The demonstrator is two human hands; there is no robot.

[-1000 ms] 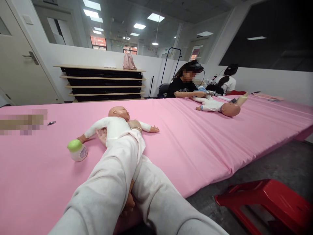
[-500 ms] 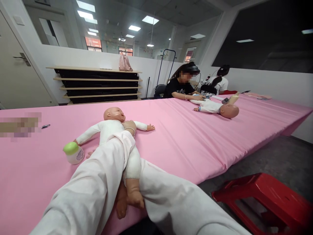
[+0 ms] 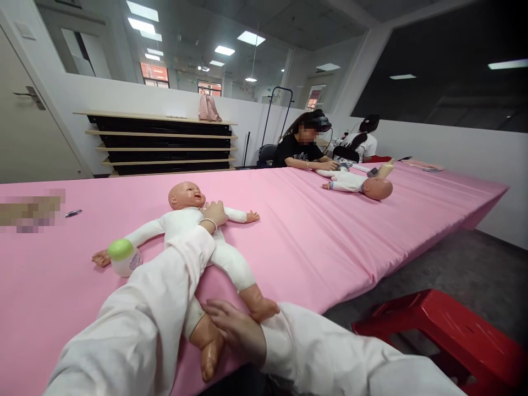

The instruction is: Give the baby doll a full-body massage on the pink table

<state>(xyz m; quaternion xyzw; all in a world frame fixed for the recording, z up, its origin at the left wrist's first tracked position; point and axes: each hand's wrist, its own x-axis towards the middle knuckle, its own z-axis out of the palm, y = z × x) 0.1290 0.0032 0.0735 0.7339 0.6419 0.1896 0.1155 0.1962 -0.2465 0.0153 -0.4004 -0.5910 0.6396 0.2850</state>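
A baby doll (image 3: 182,223) in a white cloth body lies on its back on the pink cloth, head away from me, legs spread toward me. My left hand (image 3: 216,213) is on the doll's chest near the armpit, its fingers bent and closed against the body; the fingertips are partly hidden. Between the doll's lower legs is my right hand (image 3: 236,329), fingers stretched out, beside the ankle of one leg. A white jar with a green lid (image 3: 122,257) stands next to one doll hand, partly covered by my left sleeve.
A pink cloth (image 3: 305,242) covers the long table. A pen (image 3: 73,213) and a blurred-out object (image 3: 31,210) lie at the left. Across the table, a person in black (image 3: 303,146) handles another doll (image 3: 350,182). A red stool (image 3: 454,330) stands at the right.
My right hand has come into view from beneath the doll's legs. The legs have spread apart, and the doll's arm by the jar shows more. My left hand stays at the chest, more visible.
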